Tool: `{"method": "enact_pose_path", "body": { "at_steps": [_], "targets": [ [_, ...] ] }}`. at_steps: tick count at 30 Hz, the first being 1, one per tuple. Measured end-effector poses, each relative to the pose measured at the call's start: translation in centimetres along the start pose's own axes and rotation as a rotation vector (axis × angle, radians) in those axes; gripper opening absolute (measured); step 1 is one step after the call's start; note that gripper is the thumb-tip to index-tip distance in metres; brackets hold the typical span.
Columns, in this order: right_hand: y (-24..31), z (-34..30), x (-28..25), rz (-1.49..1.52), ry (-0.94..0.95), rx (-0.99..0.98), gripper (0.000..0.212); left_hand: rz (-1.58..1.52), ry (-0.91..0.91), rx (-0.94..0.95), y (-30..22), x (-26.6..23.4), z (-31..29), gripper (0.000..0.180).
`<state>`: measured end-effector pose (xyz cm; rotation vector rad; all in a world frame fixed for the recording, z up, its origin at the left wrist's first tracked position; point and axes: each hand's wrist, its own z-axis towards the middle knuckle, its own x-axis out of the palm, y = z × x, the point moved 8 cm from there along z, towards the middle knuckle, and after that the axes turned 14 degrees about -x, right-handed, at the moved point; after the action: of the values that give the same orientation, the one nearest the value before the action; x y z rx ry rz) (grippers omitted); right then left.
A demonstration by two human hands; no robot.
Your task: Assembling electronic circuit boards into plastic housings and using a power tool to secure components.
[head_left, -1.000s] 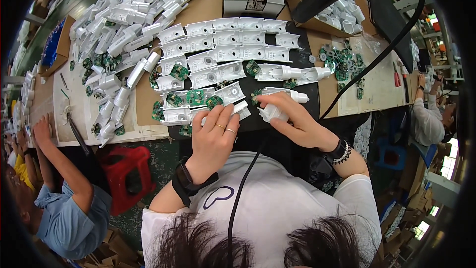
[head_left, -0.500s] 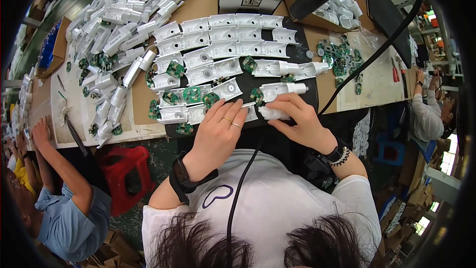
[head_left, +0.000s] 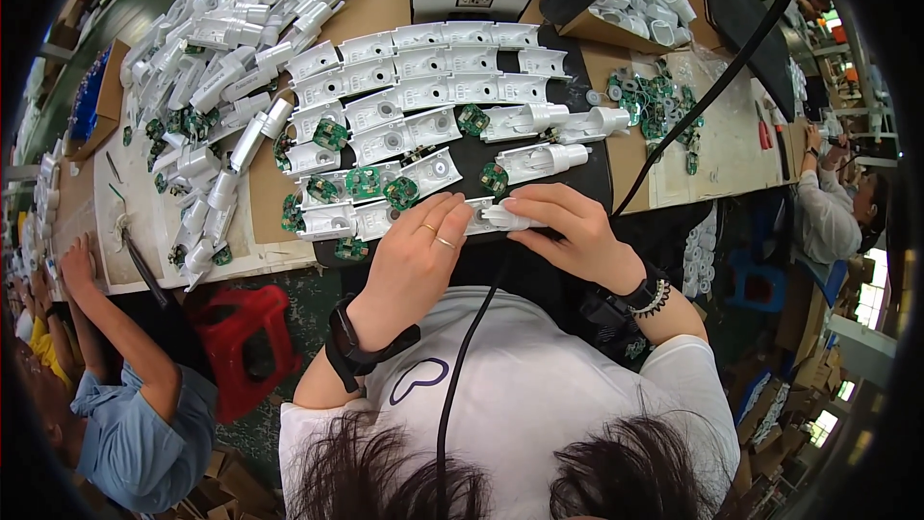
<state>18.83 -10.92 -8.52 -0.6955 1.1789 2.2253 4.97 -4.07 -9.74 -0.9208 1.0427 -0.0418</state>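
Note:
My right hand [head_left: 576, 229] pinches a small white plastic part [head_left: 502, 219] between thumb and fingers. That part meets the right end of a white half-shell housing [head_left: 474, 221] in the nearest row. My left hand [head_left: 422, 243] is closed over this housing, fingers close together, its thumb hidden beneath. Just beyond the hands lies another housing with a nozzle-like end [head_left: 544, 163], a green circuit board [head_left: 494, 178] at its left. More circuit boards [head_left: 364, 182] rest on the housings to the left.
Rows of open white housings [head_left: 423, 65] cover the black mat [head_left: 587, 169]. A heap of white housings [head_left: 226, 48] lies far left, with green boards [head_left: 664, 101] to the right. A black cable [head_left: 707, 101] crosses the right side. A co-worker's hand [head_left: 77, 260] rests on the left table edge.
My right hand has moved left and slightly nearer with the white part, bringing it to the end of the housing under my left hand. My left fingers have curled in more.

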Motion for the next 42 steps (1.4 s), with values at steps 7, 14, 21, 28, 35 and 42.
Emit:
{"method": "enact_pose_path", "body": {
  "at_steps": [7, 14, 21, 28, 35, 42],
  "targets": [
    [0.5, 0.7, 1.3, -0.076, 0.104, -0.119, 0.041, 0.001, -0.006, 0.008, -0.3, 0.0, 0.0, 0.032],
    [0.4, 0.3, 1.4, -0.156, 0.241, -0.06, 0.046, 0.037, 0.007, 0.034, 0.1, 0.5, -0.3, 0.038],
    [0.6, 0.6, 1.0, -0.153, 0.265, -0.074, 0.048, 0.193, 0.016, 0.102, -0.9, 0.9, -0.5, 0.038],
    [5.3, 0.3, -10.9, -0.348, -0.272, -0.492, 0.02, 0.159, 0.008, 0.107, -1.4, 0.7, -0.2, 0.04],
    [-7.7, 3.6, -22.4, -0.516, -0.539, 0.049, 0.027, 0.144, -0.013, 0.069, -1.1, 0.7, -0.3, 0.044],
    [-17.6, 4.7, -22.0, -0.968, -0.187, 0.128, 0.033, 0.097, -0.043, 0.055, -1.2, 1.0, -0.1, 0.045]
  ]
}}
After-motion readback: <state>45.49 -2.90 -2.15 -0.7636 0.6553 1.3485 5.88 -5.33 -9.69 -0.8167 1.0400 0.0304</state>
